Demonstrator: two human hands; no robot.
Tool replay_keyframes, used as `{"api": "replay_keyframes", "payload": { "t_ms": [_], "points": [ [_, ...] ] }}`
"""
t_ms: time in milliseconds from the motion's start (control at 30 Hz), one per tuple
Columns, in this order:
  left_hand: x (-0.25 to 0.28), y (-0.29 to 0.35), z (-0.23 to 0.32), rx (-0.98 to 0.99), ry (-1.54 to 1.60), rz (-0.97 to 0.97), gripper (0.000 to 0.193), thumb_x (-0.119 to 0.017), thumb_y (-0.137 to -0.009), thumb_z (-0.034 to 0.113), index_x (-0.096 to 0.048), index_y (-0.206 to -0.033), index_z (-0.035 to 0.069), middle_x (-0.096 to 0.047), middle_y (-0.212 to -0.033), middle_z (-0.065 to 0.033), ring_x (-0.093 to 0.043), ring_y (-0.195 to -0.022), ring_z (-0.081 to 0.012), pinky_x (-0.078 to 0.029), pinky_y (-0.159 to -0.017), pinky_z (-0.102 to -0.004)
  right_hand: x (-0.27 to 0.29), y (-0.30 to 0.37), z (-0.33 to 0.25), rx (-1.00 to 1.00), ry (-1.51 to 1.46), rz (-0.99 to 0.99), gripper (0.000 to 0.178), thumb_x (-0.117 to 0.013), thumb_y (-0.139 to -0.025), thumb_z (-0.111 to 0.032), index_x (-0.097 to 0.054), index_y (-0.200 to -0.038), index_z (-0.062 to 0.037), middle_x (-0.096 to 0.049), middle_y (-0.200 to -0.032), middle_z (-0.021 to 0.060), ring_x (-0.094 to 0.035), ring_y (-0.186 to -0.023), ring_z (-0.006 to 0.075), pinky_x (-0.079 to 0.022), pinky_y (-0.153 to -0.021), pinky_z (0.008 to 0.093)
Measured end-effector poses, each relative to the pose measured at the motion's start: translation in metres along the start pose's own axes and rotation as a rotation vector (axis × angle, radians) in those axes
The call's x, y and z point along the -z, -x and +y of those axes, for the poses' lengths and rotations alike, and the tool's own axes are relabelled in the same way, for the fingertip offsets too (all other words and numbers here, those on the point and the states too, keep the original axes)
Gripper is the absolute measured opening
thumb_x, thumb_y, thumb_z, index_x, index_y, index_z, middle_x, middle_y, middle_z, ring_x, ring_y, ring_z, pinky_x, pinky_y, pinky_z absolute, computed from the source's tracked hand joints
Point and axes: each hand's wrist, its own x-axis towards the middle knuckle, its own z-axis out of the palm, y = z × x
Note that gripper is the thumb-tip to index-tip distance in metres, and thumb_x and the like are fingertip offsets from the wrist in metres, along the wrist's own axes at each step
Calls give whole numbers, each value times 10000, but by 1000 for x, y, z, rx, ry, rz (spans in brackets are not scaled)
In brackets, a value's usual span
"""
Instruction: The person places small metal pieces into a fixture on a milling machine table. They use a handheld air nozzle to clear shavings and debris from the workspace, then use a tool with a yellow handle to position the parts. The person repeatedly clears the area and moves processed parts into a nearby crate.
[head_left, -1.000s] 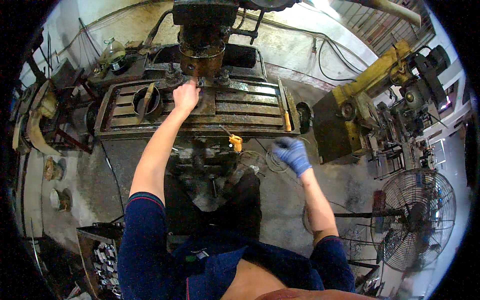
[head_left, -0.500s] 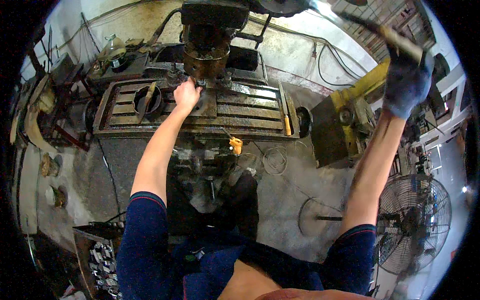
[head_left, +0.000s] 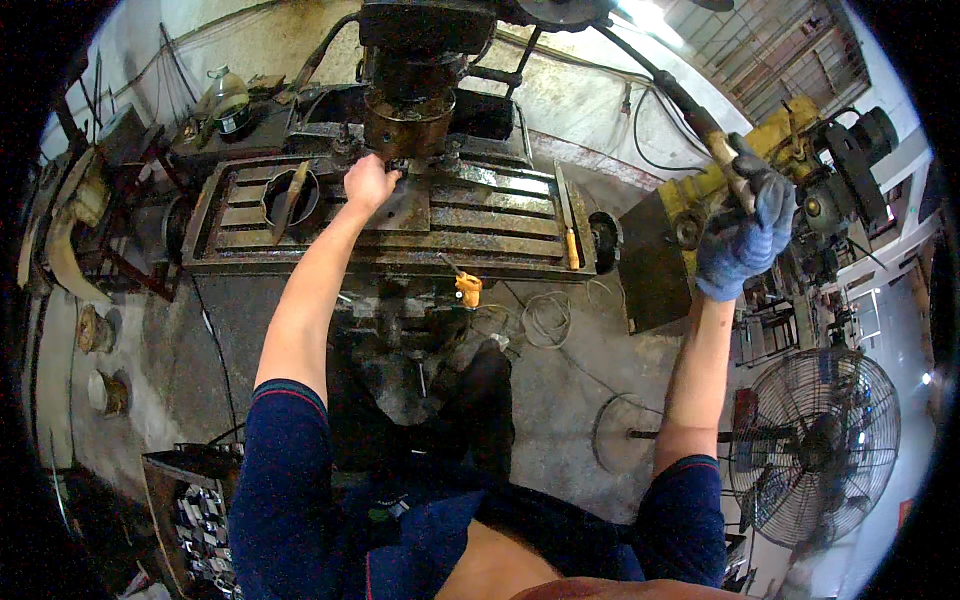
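Note:
My bare left hand is closed by the machine's spindle head, above the slotted metal table. Its fingers press on a small dark piece just under the spindle; what that is I cannot make out. Out to the right, my right hand, in a blue-grey glove with dark fingers, is wrapped round the worn, light-coloured grip of a long lever. The lever's dark bar runs up and left to the machine. A round pot with a brush-like wooden tool across it sits on the table's left part.
A file with a yellow handle lies along the table's right end. A yellow-handled tool is at the front edge. Coiled cable lies on the floor. A caged fan stands at right, a bin of metal pieces at lower left.
My right hand has swung the lever left and down in the picture, nearer the table. My left hand stays at the same spot beneath the spindle.

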Motion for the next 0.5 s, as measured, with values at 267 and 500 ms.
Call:
{"api": "replay_keyframes", "payload": {
  "t_ms": [267,500],
  "points": [
    [3,0,6,14,40,22,351,-711,-651,321,-630,-795,11,-621,-802,-172,-603,-783,-318,-485,-653,-404,4,10,9,-107,-116,-70,228,-497,-851,-225,-567,-888,-11,-588,-848,95,-543,-803,209,-414,-768,348],
    [3,3,2,20,86,74,363,-729,-622,318,-613,-657,-24,-609,-692,-190,-601,-694,-342,-480,-620,-405,6,11,10,-90,-12,-57,225,-566,-781,-220,-599,-851,-9,-592,-775,65,-505,-731,135,-385,-701,265]
  ]
}}
